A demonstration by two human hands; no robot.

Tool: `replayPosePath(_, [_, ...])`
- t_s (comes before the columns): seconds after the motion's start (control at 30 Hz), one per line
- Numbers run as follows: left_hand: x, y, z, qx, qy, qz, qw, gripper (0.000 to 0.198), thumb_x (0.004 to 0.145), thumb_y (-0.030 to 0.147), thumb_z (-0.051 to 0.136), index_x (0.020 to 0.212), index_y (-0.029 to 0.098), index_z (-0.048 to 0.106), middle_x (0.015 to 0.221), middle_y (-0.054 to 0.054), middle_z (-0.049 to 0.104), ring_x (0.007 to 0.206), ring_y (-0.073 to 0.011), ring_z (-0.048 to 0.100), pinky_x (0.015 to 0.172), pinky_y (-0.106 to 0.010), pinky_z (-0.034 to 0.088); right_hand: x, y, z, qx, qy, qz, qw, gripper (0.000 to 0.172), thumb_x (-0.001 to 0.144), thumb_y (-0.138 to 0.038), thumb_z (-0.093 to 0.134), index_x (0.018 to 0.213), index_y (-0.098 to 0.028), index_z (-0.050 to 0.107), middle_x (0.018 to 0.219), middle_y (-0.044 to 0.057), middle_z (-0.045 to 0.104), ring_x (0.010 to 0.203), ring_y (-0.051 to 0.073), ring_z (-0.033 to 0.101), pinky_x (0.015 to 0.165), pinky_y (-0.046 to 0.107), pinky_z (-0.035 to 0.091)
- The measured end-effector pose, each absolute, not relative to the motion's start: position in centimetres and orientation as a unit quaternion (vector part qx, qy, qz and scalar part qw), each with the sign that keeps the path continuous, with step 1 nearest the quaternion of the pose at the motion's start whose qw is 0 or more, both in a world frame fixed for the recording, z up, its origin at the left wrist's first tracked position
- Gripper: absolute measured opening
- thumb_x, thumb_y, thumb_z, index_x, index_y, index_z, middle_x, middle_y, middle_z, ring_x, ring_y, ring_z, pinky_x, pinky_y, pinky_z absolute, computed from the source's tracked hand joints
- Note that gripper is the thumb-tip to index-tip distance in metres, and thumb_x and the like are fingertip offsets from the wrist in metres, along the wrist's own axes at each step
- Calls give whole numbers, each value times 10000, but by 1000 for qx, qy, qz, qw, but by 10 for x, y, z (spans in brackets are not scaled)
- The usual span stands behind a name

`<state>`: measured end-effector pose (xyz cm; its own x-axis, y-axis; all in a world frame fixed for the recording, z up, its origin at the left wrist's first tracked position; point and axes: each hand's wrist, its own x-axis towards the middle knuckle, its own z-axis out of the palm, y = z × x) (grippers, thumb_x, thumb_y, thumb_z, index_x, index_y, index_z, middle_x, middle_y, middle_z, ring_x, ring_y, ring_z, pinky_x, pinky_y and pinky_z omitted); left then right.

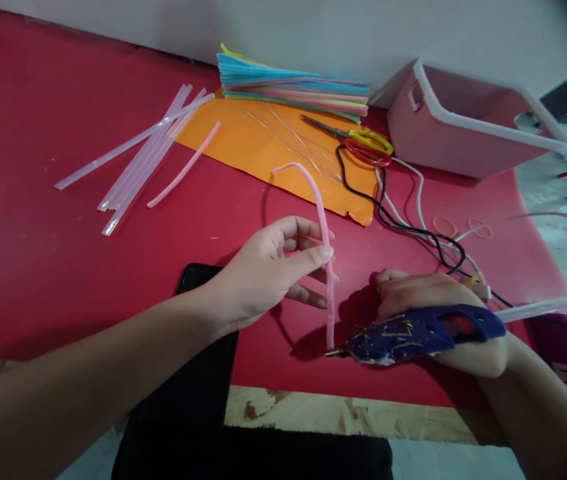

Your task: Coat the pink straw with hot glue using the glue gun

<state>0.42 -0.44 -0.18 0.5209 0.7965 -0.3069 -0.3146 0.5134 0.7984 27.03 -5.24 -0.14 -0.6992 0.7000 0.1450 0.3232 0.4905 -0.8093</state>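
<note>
A pink pipe cleaner (316,193), bent over at its top, is pinched between the thumb and fingers of my left hand (288,260). Its lower end hangs down to the metal nozzle of a dark blue hot glue gun (403,335). My right hand (428,293) is wrapped round that glue gun, whose nozzle points left; whether nozzle and pipe cleaner touch I cannot tell. A clear glue stick (553,305) sticks out of the gun's back end. Another short pink pipe cleaner (184,164) lies on the red tabletop (53,267) farther left.
Several glue sticks (136,147) lie crossed at the left. An orange sheet (263,147) carries scissors (358,141) and thin clear strips, with a bundle of coloured pipe cleaners (293,83) behind. A pink bin (443,133) stands back right, near tangled cables (413,230). A black phone-like slab (198,373) lies under my left forearm.
</note>
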Motion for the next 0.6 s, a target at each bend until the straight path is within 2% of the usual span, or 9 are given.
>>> replayPosePath(0.37, [3, -6, 2, 356, 320, 312, 821, 132, 890, 109, 704, 877, 182, 595, 824, 24, 593, 666, -111, 652, 547, -253, 646, 267, -51, 0, -313, -831, 398, 228, 367, 1014, -537, 509, 929, -222, 678, 735, 64, 739, 635, 209, 646, 719, 405, 433])
replayPosePath(0.5, [3, -5, 0, 361, 352, 340, 794, 130, 883, 118, 717, 894, 183, 605, 848, 14, 604, 702, -122, 655, 544, -253, 641, 269, -55, -4, -316, -803, 417, 287, 340, 971, -528, 583, 924, -212, 698, 704, 47, 690, 591, 187, 563, 693, 412, 425])
replayPosePath(0.6, [4, -4, -2, 345, 390, 375, 767, 103, 909, 123, 684, 902, 181, 599, 853, 6, 615, 722, -123, 658, 554, -241, 628, 275, -61, -10, -328, -758, 432, 362, 246, 953, -458, 651, 956, -220, 715, 716, 40, 660, 617, 195, 568, 718, 428, 457])
